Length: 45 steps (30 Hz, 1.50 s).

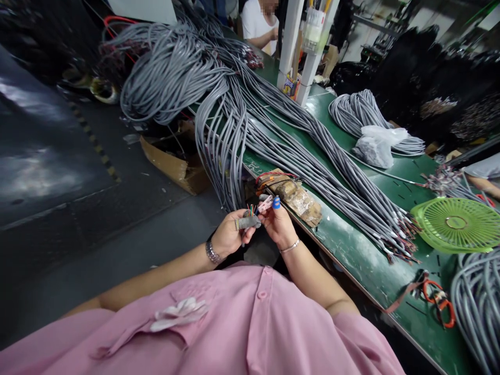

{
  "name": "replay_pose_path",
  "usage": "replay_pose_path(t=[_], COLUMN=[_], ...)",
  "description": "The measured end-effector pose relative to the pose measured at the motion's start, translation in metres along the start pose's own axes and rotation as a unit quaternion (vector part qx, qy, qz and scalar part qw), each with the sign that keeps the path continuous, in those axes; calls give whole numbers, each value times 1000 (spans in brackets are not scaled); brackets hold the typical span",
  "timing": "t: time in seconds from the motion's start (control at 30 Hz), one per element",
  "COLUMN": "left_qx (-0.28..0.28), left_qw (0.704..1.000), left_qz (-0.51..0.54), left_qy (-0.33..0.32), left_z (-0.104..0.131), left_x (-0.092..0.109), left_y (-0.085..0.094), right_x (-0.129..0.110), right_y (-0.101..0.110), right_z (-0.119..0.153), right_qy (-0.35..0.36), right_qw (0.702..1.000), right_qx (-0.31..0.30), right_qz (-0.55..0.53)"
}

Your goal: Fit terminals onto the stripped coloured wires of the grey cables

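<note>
Close in front of my chest, my left hand [228, 233] is closed on a cable end, and thin coloured wires [251, 210] stick up from between its fingers. A grey wrap covers that hand's thumb. Right beside it, my right hand [280, 225] is closed too, its fingertips pinched together at the wires. Pink and blue wraps sit on its fingers. What lies between the right fingertips is too small to make out. Just beyond the hands, a worn wooden block [300, 200] with tape and orange-handled tool parts rests at the table edge.
Long bundles of grey cable [297, 156] run over the green table [351, 260] and hang off its near edge. A green fan [455, 223], orange-handled scissors [439, 299] and a plastic bag [377, 146] lie on the right. A cardboard box [172, 164] stands on the floor; a co-worker [260, 26] sits behind.
</note>
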<state>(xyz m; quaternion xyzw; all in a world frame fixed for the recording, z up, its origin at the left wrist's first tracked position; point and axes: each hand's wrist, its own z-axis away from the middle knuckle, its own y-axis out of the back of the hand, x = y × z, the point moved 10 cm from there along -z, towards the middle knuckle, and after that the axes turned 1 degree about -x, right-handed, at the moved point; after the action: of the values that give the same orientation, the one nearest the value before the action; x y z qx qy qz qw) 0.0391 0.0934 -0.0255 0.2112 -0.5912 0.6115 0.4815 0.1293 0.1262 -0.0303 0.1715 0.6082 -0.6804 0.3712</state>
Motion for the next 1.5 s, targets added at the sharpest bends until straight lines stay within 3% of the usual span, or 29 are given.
replay_pose_path(t=[0.2, 0.47, 0.67, 0.8, 0.9, 1.0, 1.1, 1.2, 1.3, 1.5], left_qx=[-5, -15, 12, 74, 117, 156, 196, 210, 189, 136], left_qw=[1000, 1000, 1000, 993, 964, 902, 850, 837, 818, 785], left_qz=[0, 7, 6, -65, -185, -330, -399, -405, -453, -520], left_qy=[18, 15, 1, -68, -150, -229, -283, -303, -300, -308], left_z=[-4, -4, 7, 20, 32, 40, 44, 40, 30, 16], left_x=[-8, -7, 0, 22, 51, 80, 96, 100, 96, 85], left_y=[5, 4, 12, 23, 25, 21, 19, 19, 11, -1], right_x=[-5, 2, 5, -3, -12, -14, -12, -17, -22, -3], right_y=[-1, 0, -1, 0, 0, -2, 3, 13, 18, 5], right_z=[-1, 0, 3, 9, 13, 14, 13, 12, 12, 1], right_qy=[38, 1, -33, -13, 26, 34, 35, 90, 142, 37], right_qw=[999, 999, 998, 1000, 999, 999, 998, 989, 974, 998], right_qx=[6, 11, -9, 13, 27, 28, 38, 64, 79, 25], right_qz=[-24, -31, -43, -15, 13, 19, 27, 99, 159, 40])
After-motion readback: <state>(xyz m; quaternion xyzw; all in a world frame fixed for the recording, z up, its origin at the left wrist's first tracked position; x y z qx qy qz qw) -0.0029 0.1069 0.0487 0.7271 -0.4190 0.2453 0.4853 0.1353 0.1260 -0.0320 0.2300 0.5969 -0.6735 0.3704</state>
